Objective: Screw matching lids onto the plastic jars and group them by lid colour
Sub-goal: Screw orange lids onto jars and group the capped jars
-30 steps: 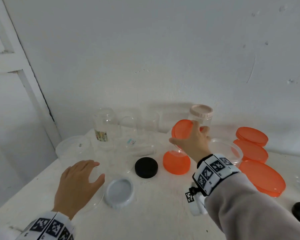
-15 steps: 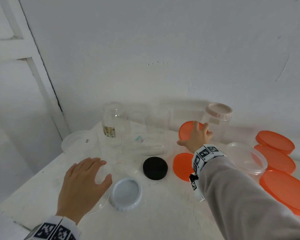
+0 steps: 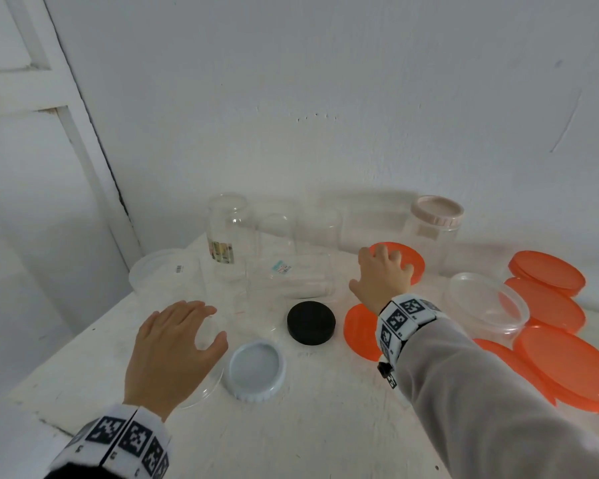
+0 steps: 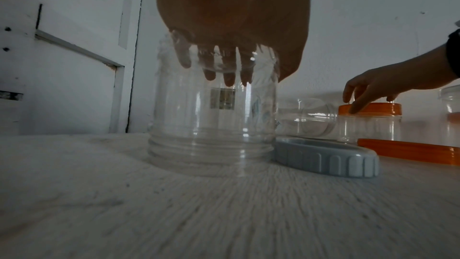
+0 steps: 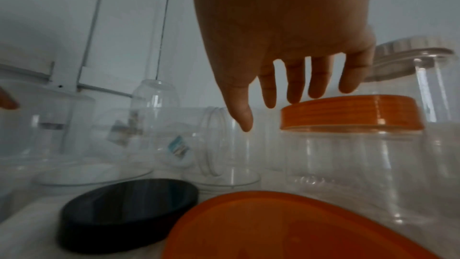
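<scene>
Your right hand (image 3: 382, 278) hovers fingers spread over the orange-lidded jar (image 5: 353, 145); left of it, your left hand (image 3: 173, 350) grips an upturned clear jar (image 4: 214, 121).

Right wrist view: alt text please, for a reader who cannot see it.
The right hand reaches down with spread fingers at the orange lid sitting on a clear jar. A black lid and a loose orange lid lie in front, with more clear jars behind.
</scene>
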### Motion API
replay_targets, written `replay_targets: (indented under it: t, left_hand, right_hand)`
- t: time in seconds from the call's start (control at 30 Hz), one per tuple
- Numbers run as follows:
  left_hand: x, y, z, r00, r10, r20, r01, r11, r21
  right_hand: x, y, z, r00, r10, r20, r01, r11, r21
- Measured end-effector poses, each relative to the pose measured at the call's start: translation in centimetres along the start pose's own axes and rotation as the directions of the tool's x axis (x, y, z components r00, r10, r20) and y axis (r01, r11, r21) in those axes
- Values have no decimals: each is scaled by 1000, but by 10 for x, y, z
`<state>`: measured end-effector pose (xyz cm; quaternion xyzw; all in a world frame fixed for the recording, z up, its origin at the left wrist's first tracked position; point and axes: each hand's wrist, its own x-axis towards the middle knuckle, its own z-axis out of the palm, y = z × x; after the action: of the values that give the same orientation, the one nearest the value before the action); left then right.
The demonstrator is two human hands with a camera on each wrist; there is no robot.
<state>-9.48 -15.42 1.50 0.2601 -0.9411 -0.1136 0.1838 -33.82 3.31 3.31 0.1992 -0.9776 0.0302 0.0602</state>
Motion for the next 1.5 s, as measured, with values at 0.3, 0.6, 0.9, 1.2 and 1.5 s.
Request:
replay_targets:
  t: [0.3,0.6,0.9,1.2,1.5]
  left_hand:
    - [3,-4,5,1000,6,-11,-6,1000,6]
    - [4,-4,7,999,16,-29,-16,1000,8]
    - [4,-3,7,999,-29,-26,30,999,29]
    - [9,-5,-1,976,-52,213,15,985,171]
    - [4,-14,-25,908,-61,414,-9,986,164]
  right_hand:
    - [-23,-9,8,999,-5,-41,1,996,-86]
    - [-34,-3,26,921,126,369,-145,989,24]
    - [-39,7,32,845,124,520,-214,970,115]
    - [-80,2,10,828,1,561,-128,974,187]
    - [-141,27,-13,788,-215,577,-71,900,431]
